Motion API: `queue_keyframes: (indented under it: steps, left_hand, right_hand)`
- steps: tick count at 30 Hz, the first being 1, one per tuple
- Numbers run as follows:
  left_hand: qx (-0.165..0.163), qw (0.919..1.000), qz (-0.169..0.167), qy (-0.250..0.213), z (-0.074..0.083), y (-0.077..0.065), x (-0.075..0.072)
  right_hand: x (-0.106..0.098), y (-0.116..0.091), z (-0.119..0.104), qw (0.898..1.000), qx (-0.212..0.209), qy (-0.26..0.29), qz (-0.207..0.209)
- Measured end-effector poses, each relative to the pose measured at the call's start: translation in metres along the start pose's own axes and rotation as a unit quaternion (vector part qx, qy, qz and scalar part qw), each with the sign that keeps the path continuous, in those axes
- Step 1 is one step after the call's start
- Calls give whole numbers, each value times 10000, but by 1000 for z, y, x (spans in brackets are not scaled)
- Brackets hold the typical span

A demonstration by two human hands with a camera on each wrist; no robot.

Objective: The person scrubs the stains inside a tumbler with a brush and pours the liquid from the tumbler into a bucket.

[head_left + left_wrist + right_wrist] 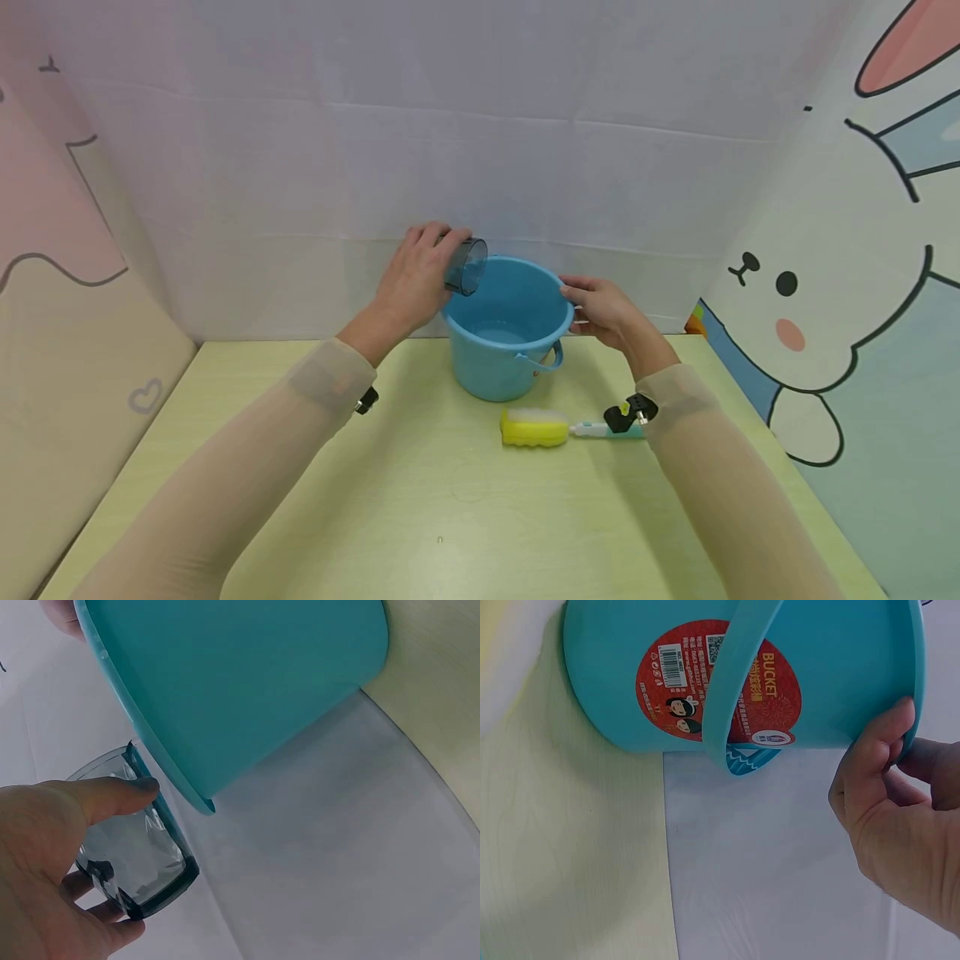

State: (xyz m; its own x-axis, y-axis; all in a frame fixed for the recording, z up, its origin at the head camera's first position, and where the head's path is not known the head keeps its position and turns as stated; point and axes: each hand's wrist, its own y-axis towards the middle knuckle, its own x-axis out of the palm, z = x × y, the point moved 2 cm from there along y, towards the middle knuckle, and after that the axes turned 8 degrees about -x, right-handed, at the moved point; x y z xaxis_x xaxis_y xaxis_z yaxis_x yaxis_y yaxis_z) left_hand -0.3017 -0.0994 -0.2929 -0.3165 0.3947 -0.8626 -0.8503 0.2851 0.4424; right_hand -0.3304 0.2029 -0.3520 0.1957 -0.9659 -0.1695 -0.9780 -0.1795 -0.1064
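A light blue plastic bucket [487, 367] stands upright at the back of the table. My left hand [416, 279] grips a clear, grey-tinted cup [467, 268], tipped on its side with its mouth toward the bucket's left rim. In the left wrist view the thumb lies along one wall of the cup [139, 855] and the fingers curl round the other side. At the bucket's right, my right hand [606, 312] pinches the rim between thumb and fingers. The bucket's handle [735, 682] hangs down across a red label [664, 682].
In front of the bucket lies a brush with a yellow-and-white sponge head [534, 428] and a teal-and-white handle [592, 429], partly covered by the right wrist's camera. A white cloth [300, 183] hangs behind the pale wooden table [420, 500]. Printed panels flank both sides.
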Motion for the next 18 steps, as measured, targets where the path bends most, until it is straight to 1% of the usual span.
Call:
queue_keyframes:
  steps: [5, 18]
  left_hand:
    - [6, 10000, -59, 32, 1, 1, 0]
    - [84, 9998, -57, 150, 2, 3, 0]
  right_hand:
    - [0, 1, 1, 10000, 11, 19, 30]
    - [-2, 1, 0, 10000, 13, -25, 10]
